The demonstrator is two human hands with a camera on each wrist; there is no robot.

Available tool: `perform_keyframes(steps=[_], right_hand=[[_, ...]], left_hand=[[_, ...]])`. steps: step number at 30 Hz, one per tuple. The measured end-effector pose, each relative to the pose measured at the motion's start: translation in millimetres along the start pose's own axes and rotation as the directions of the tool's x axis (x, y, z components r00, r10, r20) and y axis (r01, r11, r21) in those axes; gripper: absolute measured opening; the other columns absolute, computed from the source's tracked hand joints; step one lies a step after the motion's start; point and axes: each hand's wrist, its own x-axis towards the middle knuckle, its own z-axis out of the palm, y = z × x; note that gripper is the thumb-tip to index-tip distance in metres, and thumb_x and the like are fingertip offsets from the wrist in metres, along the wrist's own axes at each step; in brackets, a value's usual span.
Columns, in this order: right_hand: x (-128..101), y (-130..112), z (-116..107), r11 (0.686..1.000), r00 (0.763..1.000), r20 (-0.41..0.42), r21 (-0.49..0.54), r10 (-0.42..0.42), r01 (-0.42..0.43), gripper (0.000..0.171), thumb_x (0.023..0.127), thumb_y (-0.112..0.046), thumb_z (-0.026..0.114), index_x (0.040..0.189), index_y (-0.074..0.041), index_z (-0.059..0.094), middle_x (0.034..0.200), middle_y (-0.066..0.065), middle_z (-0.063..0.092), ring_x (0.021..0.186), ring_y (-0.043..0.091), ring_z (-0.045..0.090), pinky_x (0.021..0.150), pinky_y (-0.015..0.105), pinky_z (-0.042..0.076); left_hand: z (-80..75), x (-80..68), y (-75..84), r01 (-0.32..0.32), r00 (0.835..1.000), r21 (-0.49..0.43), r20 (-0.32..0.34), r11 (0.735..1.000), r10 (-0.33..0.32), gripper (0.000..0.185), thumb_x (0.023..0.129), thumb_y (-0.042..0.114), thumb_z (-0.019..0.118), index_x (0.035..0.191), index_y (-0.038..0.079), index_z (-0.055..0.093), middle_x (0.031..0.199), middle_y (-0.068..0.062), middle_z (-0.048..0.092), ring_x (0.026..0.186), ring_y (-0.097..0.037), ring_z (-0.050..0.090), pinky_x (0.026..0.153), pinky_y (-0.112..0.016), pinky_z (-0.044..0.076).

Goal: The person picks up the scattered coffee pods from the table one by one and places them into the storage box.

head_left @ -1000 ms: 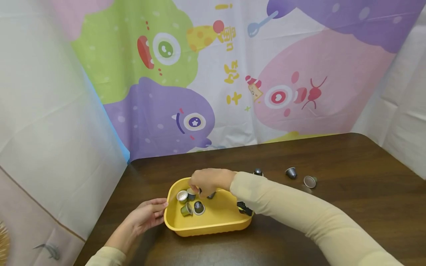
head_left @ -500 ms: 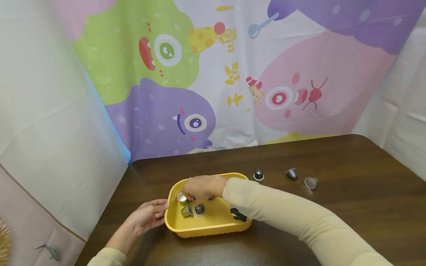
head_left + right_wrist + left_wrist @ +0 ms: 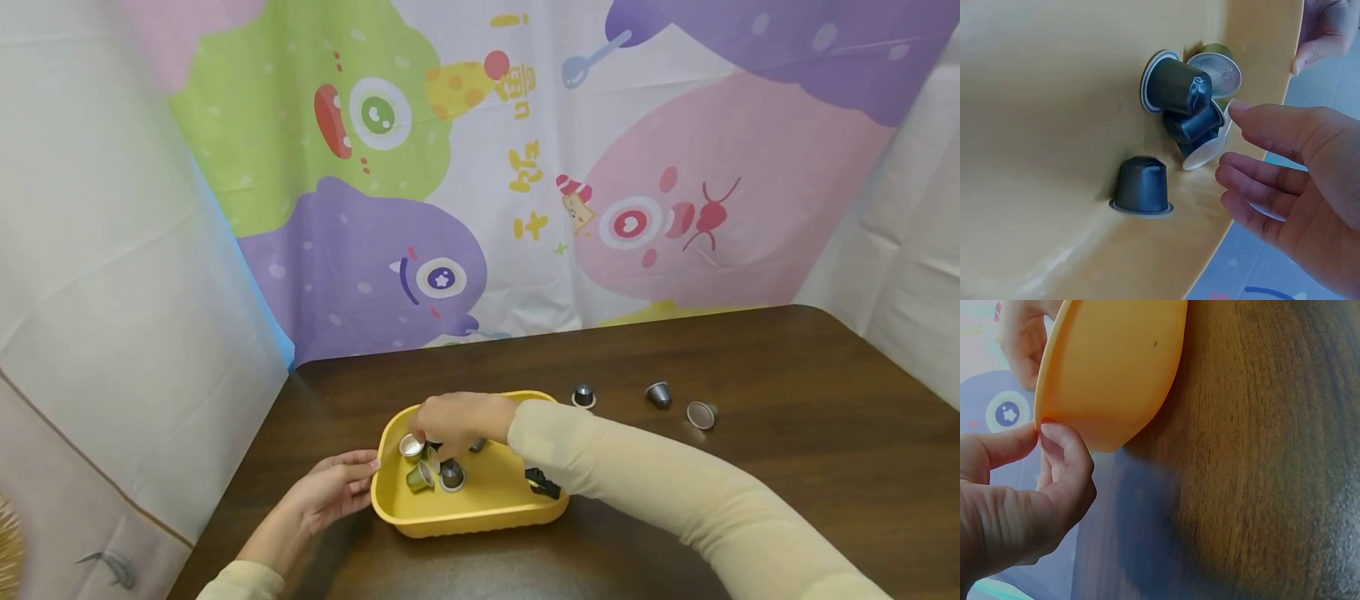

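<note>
Since half a second ago, my right hand [image 3: 453,421] has lifted a little and shifted slightly right over the yellow tray [image 3: 480,517], and the capsules under it show more clearly. From the right wrist view, its fingers [image 3: 1272,125] are loosely extended and hold nothing; one fingertip is just beside the rim of a tilted capsule.

My left hand [image 3: 330,492] rests at the tray's left edge. The left wrist view shows thumb and forefinger [image 3: 1063,440] pinching the tray's rim [image 3: 1044,406].

I count five coffee capsules inside the tray in the right wrist view. Four sit in a cluster [image 3: 1194,100] near the left wall: one dark capsule on its side on top, two dark ones beneath it touching each other, and one green capsule behind, foil face showing. One more dark capsule [image 3: 1141,186] stands apart, flange down on the tray floor. The head view shows the same cluster [image 3: 429,467] partly hidden by my hand.

On the dark wooden table [image 3: 787,467], to the right of the tray, lie three more capsules: one upright just beside the tray's far right corner [image 3: 582,396], one on its side further right [image 3: 659,393], and one tipped with its foil face toward me [image 3: 701,414]. These three are well apart from my hands.

A small black object [image 3: 543,483] is at the tray's right wall under my sleeve; I cannot tell what it is.
</note>
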Motion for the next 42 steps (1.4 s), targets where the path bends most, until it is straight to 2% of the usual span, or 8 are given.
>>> perform_keyframes(steps=[4, 8, 18, 23, 30, 36, 42], right_hand=[[-8.1, 3.7, -2.5, 0.999, 0.999, 0.007, 0.024, 0.033, -0.034, 0.030, 0.086, -0.023, 0.072, 0.114, -0.017, 0.060, 0.111, -0.004, 0.065, 0.094, 0.006, 0.059, 0.079, 0.019, 0.049], [-17.0, 8.8, -3.9, 0.999, 0.999, -0.009, 0.023, 0.031, -0.031, 0.028, 0.086, -0.023, 0.072, 0.111, -0.017, 0.061, 0.113, -0.002, 0.065, 0.097, 0.008, 0.058, 0.083, 0.021, 0.049], [-40.9, 17.3, -6.6, 0.998, 0.998, -0.046, 0.049, 0.043, -0.041, 0.030, 0.087, -0.023, 0.071, 0.113, -0.013, 0.062, 0.115, 0.003, 0.064, 0.096, 0.013, 0.057, 0.083, 0.026, 0.048], [-53.3, 21.4, -9.8, 0.995, 0.994, -0.092, 0.095, 0.052, -0.043, 0.030, 0.087, -0.023, 0.071, 0.113, -0.012, 0.062, 0.112, 0.005, 0.064, 0.095, 0.014, 0.058, 0.083, 0.029, 0.049], [-74.7, 28.2, -10.7, 0.995, 0.983, -0.180, 0.102, 0.033, -0.014, 0.027, 0.086, -0.021, 0.071, 0.109, -0.011, 0.063, 0.108, 0.007, 0.064, 0.096, 0.017, 0.059, 0.086, 0.031, 0.050], [-93.6, 37.5, -4.6, 0.990, 0.969, -0.238, 0.134, 0.064, -0.033, 0.028, 0.086, -0.021, 0.072, 0.111, -0.011, 0.063, 0.109, 0.007, 0.064, 0.100, 0.017, 0.060, 0.090, 0.034, 0.051], [-107.3, 47.4, 5.8, 0.991, 0.948, -0.314, 0.133, 0.053, -0.012, 0.029, 0.086, -0.022, 0.072, 0.111, -0.011, 0.062, 0.108, 0.006, 0.064, 0.102, 0.019, 0.062, 0.091, 0.035, 0.052]], left_hand=[[0.4, -0.9, 0.3, 0.001, 1.000, 0.007, -0.001, 1.000, -0.001, 0.049, 0.098, 0.012, 0.051, 0.136, -0.009, 0.030, 0.091, 0.005, 0.063, 0.082, -0.003, 0.060, 0.076, -0.022, 0.053], [-0.8, -0.6, 0.8, 0.000, 1.000, 0.001, 0.011, 1.000, 0.000, 0.049, 0.098, 0.013, 0.053, 0.136, -0.008, 0.031, 0.090, 0.006, 0.064, 0.082, -0.003, 0.060, 0.076, -0.022, 0.052], [-0.1, 0.3, 0.7, 0.009, 1.000, -0.010, 0.011, 1.000, -0.009, 0.045, 0.097, 0.013, 0.054, 0.134, -0.006, 0.034, 0.089, 0.007, 0.064, 0.080, -0.003, 0.060, 0.076, -0.022, 0.053], [-1.8, 0.8, 1.2, 0.003, 1.000, -0.010, 0.014, 1.000, -0.003, 0.043, 0.097, 0.013, 0.054, 0.132, -0.005, 0.036, 0.089, 0.007, 0.064, 0.080, -0.003, 0.060, 0.075, -0.021, 0.053], [-3.6, 1.0, 0.6, -0.001, 1.000, -0.018, 0.014, 1.000, 0.001, 0.044, 0.097, 0.012, 0.053, 0.133, -0.006, 0.035, 0.091, 0.006, 0.064, 0.082, -0.003, 0.061, 0.076, -0.022, 0.053], [-1.2, 0.3, 0.3, -0.006, 1.000, -0.006, 0.007, 1.000, 0.006, 0.042, 0.098, 0.011, 0.052, 0.132, -0.007, 0.036, 0.090, 0.006, 0.062, 0.081, -0.004, 0.059, 0.076, -0.023, 0.052], [-0.3, 1.0, 0.2, -0.001, 1.000, -0.003, -0.007, 1.000, 0.001, 0.043, 0.098, 0.011, 0.051, 0.134, -0.007, 0.034, 0.090, 0.006, 0.062, 0.081, -0.004, 0.058, 0.075, -0.022, 0.052]])
